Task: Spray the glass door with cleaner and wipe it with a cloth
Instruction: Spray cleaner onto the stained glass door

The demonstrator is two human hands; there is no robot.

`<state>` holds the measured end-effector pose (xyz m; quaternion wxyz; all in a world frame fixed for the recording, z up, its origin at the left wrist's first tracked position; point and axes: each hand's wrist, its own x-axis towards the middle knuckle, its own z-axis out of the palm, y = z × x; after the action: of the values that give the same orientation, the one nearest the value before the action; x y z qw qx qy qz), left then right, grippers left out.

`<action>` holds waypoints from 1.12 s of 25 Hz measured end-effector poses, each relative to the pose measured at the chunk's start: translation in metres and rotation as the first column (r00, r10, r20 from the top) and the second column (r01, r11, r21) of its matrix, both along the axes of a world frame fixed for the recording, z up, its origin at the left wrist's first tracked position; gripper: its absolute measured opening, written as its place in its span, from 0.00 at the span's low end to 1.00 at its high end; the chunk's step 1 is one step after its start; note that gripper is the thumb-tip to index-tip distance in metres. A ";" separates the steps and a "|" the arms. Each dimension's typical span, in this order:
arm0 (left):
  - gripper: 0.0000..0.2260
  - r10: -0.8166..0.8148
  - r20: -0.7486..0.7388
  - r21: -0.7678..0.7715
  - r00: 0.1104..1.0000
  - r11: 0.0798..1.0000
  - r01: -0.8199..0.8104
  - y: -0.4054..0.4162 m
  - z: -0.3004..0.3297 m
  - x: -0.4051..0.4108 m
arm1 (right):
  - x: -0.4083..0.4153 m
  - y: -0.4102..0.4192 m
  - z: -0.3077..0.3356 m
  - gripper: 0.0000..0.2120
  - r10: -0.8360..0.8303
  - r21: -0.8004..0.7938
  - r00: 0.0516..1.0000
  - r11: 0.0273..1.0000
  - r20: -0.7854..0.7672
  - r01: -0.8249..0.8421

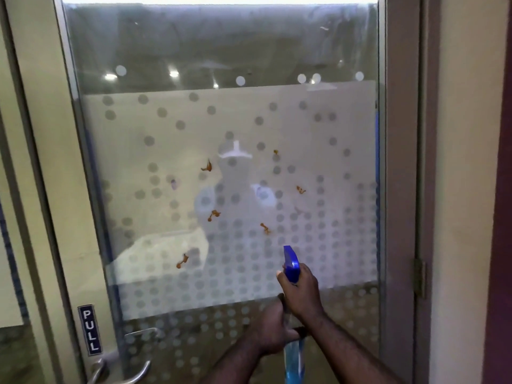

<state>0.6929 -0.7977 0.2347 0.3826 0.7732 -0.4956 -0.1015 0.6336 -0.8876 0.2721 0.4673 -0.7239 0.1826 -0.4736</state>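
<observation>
Spray bottle (293, 314) base cut off below

Both forearms reach up from the lower edge, close together. The right hand (302, 292) is higher, its grip closed around the head of the spray bottle (292, 266). The left hand (273, 331), lower, wraps the bottle's body, fingers curled.

head view, facing glass door (221, 134) — close

your right hand (303, 291) grips the spray bottle's (294, 353) blue head. your left hand (273, 332) steadies its neck. orange smears (213, 215) dot the glass door (194, 51).
</observation>
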 end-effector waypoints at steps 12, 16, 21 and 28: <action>0.31 -0.122 0.148 0.094 0.981 0.990 0.109 -0.085 0.085 -0.038 | -0.047 -0.082 0.068 0.05 -0.180 -0.081 0.968 0.977 0.172 0.196; 0.31 -0.112 0.195 0.040 0.974 0.994 0.107 -0.097 0.124 -0.041 | -0.050 -0.094 0.110 0.05 -0.192 -0.132 0.958 0.966 0.215 0.223; 0.29 -0.033 0.230 -0.075 0.973 0.996 0.051 -0.100 0.150 -0.046 | -0.051 -0.100 0.148 0.06 -0.174 -0.197 0.956 0.955 0.236 0.222; 0.27 0.066 0.308 -0.149 0.949 0.989 -0.020 -0.091 0.200 -0.044 | -0.040 -0.092 0.202 0.06 -0.166 -0.213 0.937 0.948 0.307 0.238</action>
<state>0.6494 -0.8885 0.4346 0.3561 0.7606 -0.5387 0.0664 0.5931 -0.9798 0.4743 0.3436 -0.6777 0.1270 -0.6376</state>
